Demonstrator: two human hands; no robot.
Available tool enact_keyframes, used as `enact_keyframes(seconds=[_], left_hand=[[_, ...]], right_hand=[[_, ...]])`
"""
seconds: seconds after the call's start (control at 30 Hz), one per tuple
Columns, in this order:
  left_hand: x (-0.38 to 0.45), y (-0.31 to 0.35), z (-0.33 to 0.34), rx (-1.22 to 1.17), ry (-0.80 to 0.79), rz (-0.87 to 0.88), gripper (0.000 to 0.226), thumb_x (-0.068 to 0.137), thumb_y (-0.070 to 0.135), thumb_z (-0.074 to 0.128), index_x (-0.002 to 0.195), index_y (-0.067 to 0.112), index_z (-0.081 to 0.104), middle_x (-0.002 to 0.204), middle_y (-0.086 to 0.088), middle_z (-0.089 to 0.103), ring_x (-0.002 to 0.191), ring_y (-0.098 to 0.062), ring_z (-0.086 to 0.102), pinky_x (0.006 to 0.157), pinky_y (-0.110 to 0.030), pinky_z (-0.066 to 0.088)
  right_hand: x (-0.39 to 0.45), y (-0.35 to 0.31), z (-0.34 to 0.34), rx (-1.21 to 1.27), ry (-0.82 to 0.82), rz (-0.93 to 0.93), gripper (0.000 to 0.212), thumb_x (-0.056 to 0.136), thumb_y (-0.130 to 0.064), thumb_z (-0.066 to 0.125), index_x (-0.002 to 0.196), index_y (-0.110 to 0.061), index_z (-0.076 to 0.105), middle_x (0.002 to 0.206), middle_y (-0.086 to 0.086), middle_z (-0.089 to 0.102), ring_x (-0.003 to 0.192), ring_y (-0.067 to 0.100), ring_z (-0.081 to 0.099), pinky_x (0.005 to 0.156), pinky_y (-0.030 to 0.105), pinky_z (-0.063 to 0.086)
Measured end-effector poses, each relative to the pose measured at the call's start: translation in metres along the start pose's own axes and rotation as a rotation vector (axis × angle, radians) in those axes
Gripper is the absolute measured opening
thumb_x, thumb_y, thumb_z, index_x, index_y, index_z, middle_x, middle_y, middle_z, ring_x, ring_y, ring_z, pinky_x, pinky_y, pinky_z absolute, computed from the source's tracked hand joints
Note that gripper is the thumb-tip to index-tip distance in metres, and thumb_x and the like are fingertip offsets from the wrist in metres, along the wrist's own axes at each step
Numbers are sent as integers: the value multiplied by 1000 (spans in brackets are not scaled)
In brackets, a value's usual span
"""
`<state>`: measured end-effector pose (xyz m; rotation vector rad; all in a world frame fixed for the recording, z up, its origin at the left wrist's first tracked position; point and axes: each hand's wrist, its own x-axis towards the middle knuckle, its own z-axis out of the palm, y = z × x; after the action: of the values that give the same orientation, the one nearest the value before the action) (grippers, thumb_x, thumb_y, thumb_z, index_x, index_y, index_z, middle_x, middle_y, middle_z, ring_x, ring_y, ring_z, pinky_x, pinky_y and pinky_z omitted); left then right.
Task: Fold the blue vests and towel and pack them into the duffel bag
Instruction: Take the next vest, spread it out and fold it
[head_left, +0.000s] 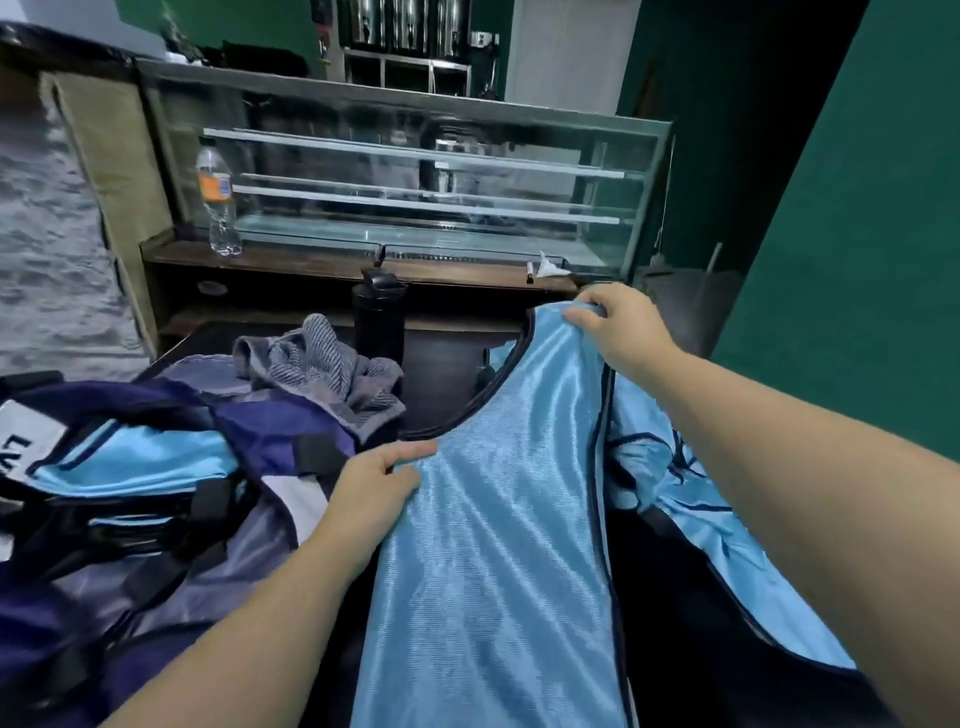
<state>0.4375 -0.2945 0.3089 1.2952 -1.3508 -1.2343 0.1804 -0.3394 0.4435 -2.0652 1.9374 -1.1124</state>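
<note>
Blue vest (493, 545) spread lengthwise on dark table; side hem pinched by left hand (376, 480), far shoulder strap gripped by right hand (618, 327). Edges best aligned, fabric kept taut. Duffel bag (156, 467) at left, towel (332, 369) beyond.

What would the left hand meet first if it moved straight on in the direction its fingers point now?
The left hand points right across the blue vest, so it would slide over that fabric first, probably toward its dark-trimmed right edge. Depth is unclear.
</note>
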Motion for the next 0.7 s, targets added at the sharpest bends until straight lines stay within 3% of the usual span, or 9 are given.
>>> enact_keyframes(seconds=[0.07, 0.17, 0.27, 0.4, 0.53, 0.63, 0.7], left_hand=[[9, -17, 5, 39, 32, -39, 36, 85, 2, 53, 97, 31, 72, 62, -7, 63, 55, -19, 45, 54, -21, 36], [17, -37, 12, 48, 59, -83, 39, 85, -4, 49, 95, 27, 71, 63, -5, 64, 55, -17, 49, 58, -23, 39], [19, -52, 13, 71, 82, -99, 41, 83, -9, 47, 95, 23, 69, 56, 0, 57, 37, -8, 40, 42, -16, 31], [20, -54, 12, 38, 66, -145, 39, 85, -11, 46, 94, 17, 70, 48, 8, 59, 37, -6, 45, 40, -15, 34], [21, -54, 11, 4, 94, -165, 32, 87, -7, 50, 100, 12, 72, 71, -10, 62, 61, -18, 48, 58, -23, 37], [19, -56, 12, 3, 109, -162, 32, 86, -6, 50, 97, 15, 72, 79, -14, 62, 72, -22, 47, 69, -31, 36], [19, -56, 12, 5, 110, -139, 31, 87, -5, 50, 97, 14, 72, 81, -11, 65, 72, -21, 51, 69, -29, 40]], right_hand=[[-1, 13, 21, -7, -60, 32, 34, 96, -25, 56, 65, -18, 46, 64, -4, 39, 58, 10, 36, 60, 32, 28], [-8, 25, 41, 36, -88, 79, 28, 96, -27, 57, 76, -8, 55, 60, -3, 39, 55, 11, 35, 57, 30, 28], [-19, 25, 48, 72, -128, 44, 26, 94, -28, 59, 80, -7, 62, 56, -6, 40, 51, 7, 35, 54, 27, 29], [-42, 12, 44, 76, -144, -26, 18, 91, -29, 63, 84, -13, 68, 67, -14, 56, 57, -5, 48, 58, 16, 35], [-74, -3, 34, 45, -219, -116, 12, 90, -27, 65, 97, -18, 71, 82, -15, 60, 72, -1, 52, 65, 6, 37], [-104, -5, 32, -92, -302, -248, 26, 90, -28, 64, 112, -14, 68, 85, -2, 60, 78, 12, 50, 70, 18, 37], [-126, -5, 34, -144, -387, -371, 26, 91, -30, 62, 113, -18, 67, 88, -5, 62, 83, 12, 50, 74, 24, 38]])
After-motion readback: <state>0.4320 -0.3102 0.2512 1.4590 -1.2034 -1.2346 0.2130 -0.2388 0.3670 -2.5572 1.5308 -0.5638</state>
